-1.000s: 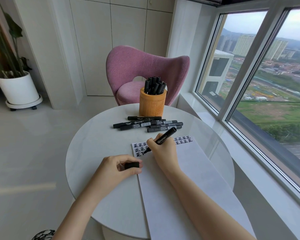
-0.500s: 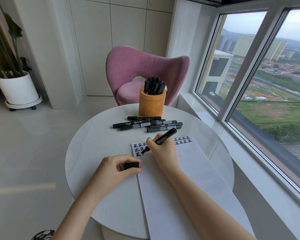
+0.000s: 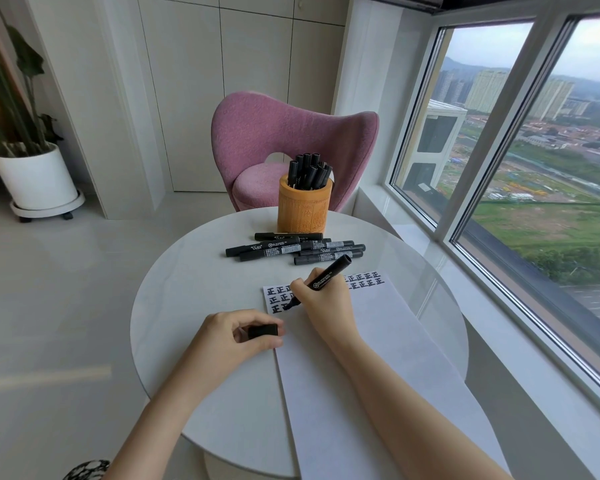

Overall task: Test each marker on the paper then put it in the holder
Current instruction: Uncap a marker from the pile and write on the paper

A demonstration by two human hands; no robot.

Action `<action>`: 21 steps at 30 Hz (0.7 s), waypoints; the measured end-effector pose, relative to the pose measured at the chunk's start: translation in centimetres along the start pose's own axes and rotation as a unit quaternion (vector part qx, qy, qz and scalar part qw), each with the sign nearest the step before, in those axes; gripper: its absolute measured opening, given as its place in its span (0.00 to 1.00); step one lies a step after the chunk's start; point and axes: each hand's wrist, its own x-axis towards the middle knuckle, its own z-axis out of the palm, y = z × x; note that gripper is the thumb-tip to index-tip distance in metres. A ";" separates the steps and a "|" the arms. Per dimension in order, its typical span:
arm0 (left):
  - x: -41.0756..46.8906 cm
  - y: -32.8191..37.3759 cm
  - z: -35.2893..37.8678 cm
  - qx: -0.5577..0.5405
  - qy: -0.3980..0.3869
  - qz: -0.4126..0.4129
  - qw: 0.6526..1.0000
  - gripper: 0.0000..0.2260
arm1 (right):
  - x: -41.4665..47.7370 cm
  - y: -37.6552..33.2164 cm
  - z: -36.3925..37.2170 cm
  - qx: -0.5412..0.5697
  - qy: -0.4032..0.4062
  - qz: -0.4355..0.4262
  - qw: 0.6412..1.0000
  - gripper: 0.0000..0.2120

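On the near half of the round tabletop, in the head view, the right hand pinches an uncapped black marker, with its thumb and fingers curled round the barrel. The nib touches the paper at the left end of the rows of written characters. The marker's long axis runs from the nib at 8 o'clock up to its tail at 2 o'clock.

The left hand rests on the tabletop just beside the paper's left edge and pinches the cap, which lies at about 7 o'clock from the nib and near it. My guess is that capping needs only a short meeting of the hands.

The wooden holder, already stocked with markers, stands at 12 o'clock from the right hand, beyond the loose markers. The right hand is the nearer one for the drop.
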 end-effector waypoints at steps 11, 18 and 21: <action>0.0 -0.1 0.0 0.003 -0.003 0.000 1.000 0.10 | 0.0 0.0 -0.1 0.003 -0.008 -0.001 1.000 0.13; 0.1 -0.1 0.0 -0.007 -0.002 -0.001 1.000 0.10 | -0.1 -0.1 -0.1 0.006 -0.004 -0.003 1.000 0.13; 0.1 -0.1 0.0 -0.011 -0.004 0.001 1.000 0.10 | -0.1 0.0 -0.1 0.013 0.004 -0.009 1.000 0.12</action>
